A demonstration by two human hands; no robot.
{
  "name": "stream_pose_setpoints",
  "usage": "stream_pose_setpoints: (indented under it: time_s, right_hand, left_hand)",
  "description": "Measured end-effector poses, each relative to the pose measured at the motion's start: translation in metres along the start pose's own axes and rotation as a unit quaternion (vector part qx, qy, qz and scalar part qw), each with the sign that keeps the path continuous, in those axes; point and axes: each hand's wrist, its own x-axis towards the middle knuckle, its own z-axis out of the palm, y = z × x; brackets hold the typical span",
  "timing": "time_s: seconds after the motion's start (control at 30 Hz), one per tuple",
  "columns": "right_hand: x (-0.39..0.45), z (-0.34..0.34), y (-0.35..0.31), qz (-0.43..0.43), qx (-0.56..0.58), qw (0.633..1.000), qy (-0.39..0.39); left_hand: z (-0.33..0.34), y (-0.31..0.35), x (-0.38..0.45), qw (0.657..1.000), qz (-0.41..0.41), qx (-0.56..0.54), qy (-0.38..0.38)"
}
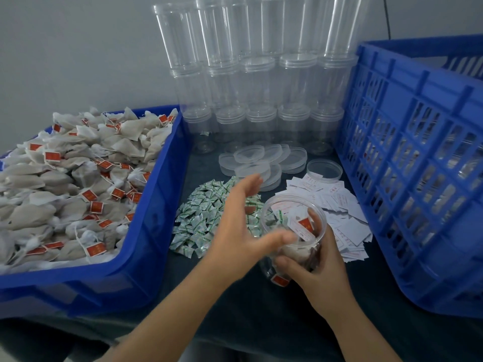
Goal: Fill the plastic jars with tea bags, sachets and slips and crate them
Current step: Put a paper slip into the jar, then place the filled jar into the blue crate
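Right hand point(317, 273) grips filled jar point(292, 231), mouth tilted up; left hand point(235, 228) spread, holding nothing, nearer lids point(258, 163) lying beyond.

Small packing workroom: blue bin point(146, 205) heaped with tea bags point(65, 178), stacked empty jars point(261, 82), slatted crate point(418, 165).

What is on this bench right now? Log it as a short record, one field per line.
Held jar: jar, gripped by right hand, holds tea bags, a sachet and a slip
Left hand: left hand, open, above the sachets
Tea bags: heaped in blue tray on the left
Slips: pile right of the jar
Lids: stacked behind the sachets
Empty jars: stacked at the back
Crate: blue crate on the right
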Motion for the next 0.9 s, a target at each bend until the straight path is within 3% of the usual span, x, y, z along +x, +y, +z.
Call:
stream_pose_setpoints:
  time_s: [0.17, 0.3, 0.37, 0.5, 0.6, 0.8, 0.9]
  right_hand:
    - [-0.001, -0.002, -0.001, 0.031, -0.003, 0.999, -0.02]
    - [0.013, -0.028, -0.03, 0.097, -0.06, 0.986, -0.122]
    - [0.024, -0.038, -0.055, 0.084, -0.155, 0.969, -0.172]
    - [0.048, -0.043, -0.11, 0.039, -0.359, 0.898, -0.253]
    - [0.061, -0.039, -0.146, 0.035, -0.483, 0.821, -0.301]
    - [0.087, -0.02, -0.226, 0.073, -0.641, 0.697, -0.314]
    - [0.096, -0.011, -0.263, 0.082, -0.693, 0.652, -0.296]
  left_hand:
    - [0.016, -0.035, -0.028, 0.993, -0.039, -0.073, -0.079]
    - [0.032, -0.039, -0.026, 0.992, -0.013, -0.107, -0.071]
    - [0.036, -0.037, -0.024, 0.992, -0.018, -0.113, -0.055]
    - [0.039, -0.031, -0.022, 0.991, -0.023, -0.121, -0.047]
    - [0.038, -0.016, -0.015, 0.991, -0.006, -0.132, -0.034]
    - [0.031, 0.016, 0.015, 0.991, 0.021, -0.128, -0.025]
    - [0.031, 0.036, 0.035, 0.992, 0.043, -0.119, -0.028]
